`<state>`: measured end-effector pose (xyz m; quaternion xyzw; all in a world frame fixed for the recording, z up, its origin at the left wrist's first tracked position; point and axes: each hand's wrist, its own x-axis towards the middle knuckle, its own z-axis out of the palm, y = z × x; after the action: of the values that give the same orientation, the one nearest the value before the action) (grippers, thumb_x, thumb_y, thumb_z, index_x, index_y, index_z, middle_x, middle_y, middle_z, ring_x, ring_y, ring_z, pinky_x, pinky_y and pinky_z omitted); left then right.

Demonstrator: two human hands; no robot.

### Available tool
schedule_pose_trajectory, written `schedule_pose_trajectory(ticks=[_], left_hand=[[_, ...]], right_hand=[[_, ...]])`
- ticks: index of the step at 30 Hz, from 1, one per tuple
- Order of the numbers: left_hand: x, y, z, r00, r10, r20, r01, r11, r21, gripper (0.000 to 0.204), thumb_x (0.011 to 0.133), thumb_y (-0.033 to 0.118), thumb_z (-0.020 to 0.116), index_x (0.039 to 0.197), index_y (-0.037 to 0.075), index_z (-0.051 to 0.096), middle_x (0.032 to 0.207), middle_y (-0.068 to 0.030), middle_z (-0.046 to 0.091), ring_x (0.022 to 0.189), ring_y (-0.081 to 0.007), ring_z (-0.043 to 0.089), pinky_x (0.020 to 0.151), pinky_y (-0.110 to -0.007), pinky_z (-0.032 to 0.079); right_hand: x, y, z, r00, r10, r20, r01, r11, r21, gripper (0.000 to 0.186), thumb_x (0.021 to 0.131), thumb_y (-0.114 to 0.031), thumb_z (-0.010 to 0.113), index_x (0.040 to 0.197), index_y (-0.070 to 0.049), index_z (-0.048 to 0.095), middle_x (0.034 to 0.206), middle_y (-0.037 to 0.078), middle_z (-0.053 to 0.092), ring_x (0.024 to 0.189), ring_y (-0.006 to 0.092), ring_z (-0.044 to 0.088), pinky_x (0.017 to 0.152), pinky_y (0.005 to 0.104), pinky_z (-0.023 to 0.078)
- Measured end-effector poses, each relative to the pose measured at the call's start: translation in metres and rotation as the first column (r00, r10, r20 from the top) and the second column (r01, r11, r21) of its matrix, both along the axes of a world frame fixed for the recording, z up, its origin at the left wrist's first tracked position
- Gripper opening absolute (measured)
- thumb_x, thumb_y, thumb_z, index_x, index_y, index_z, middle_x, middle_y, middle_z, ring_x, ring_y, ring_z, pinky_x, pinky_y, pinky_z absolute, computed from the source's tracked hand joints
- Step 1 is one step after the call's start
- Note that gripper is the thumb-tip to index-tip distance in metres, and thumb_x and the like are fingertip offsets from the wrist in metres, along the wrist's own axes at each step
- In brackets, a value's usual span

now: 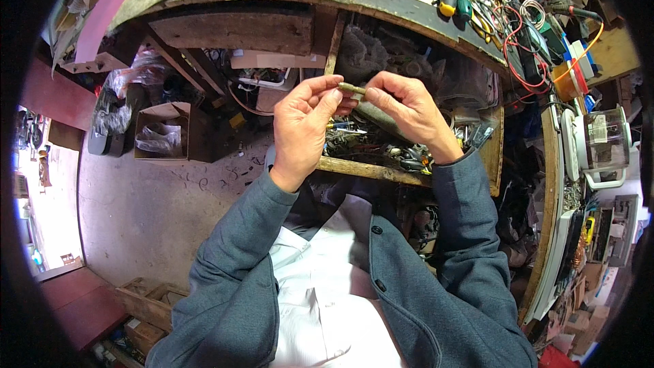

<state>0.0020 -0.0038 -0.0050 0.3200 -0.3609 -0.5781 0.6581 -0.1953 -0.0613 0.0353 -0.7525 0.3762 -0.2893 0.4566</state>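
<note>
Your right hand [409, 105] is closed around a drab cylindrical tool [377, 117], holding it raised above the open drawer [361, 169] of parts. Your left hand [306, 123] pinches its brass tip [351, 88], presumably steadying it for turning, below the bench [381, 7].

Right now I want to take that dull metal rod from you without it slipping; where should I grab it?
Grab the thick lower shaft of the rod, coming from the right. The narrow tip sits pinched between the left hand and right hand.
</note>
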Motion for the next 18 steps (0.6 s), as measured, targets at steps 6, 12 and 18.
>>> schedule_pose_trajectory(ticks=[6, 12, 18], left_hand=[[0.000, -0.001, -0.001, 1.000, 0.003, 0.001, -0.003, 1.000, 0.007, 0.023, 0.101, 0.005, 0.061, 0.121, -0.007, 0.061, 0.105, -0.0164, 0.073, 0.090, -0.0218, 0.074, 0.083, -0.032, 0.061], [0.000, -0.002, -0.003, 1.000, 0.007, -0.004, -0.007, 1.000, 0.008, 0.019, 0.102, 0.006, 0.061, 0.118, -0.005, 0.062, 0.104, -0.0145, 0.073, 0.089, -0.0199, 0.074, 0.082, -0.031, 0.061], [0.000, -0.001, -0.003, 1.000, 0.011, 0.024, -0.011, 1.000, -0.013, 0.019, 0.103, 0.008, 0.060, 0.118, -0.004, 0.063, 0.103, -0.0122, 0.073, 0.089, -0.0170, 0.073, 0.080, -0.028, 0.060]], right_hand=[[0.001, 0.002, 0.005, 1.000, -0.015, -0.003, 0.015, 0.999, -0.034, 0.020, 0.096, -0.017, 0.072, 0.105, -0.001, 0.065, 0.075, -0.003, 0.058, 0.071, 0.0036, 0.049, 0.062, 0.0230, 0.042], [0.003, 0.003, 0.002, 0.997, -0.031, 0.067, 0.030, 0.999, 0.012, 0.020, 0.095, -0.016, 0.073, 0.102, -0.002, 0.063, 0.076, -0.004, 0.057, 0.069, 0.0037, 0.048, 0.061, 0.0227, 0.041], [0.000, 0.003, 0.010, 0.999, -0.027, -0.027, 0.028, 1.000, 0.011, 0.021, 0.093, -0.014, 0.075, 0.100, -0.002, 0.060, 0.076, -0.003, 0.057, 0.070, 0.0040, 0.050, 0.061, 0.0228, 0.042]])
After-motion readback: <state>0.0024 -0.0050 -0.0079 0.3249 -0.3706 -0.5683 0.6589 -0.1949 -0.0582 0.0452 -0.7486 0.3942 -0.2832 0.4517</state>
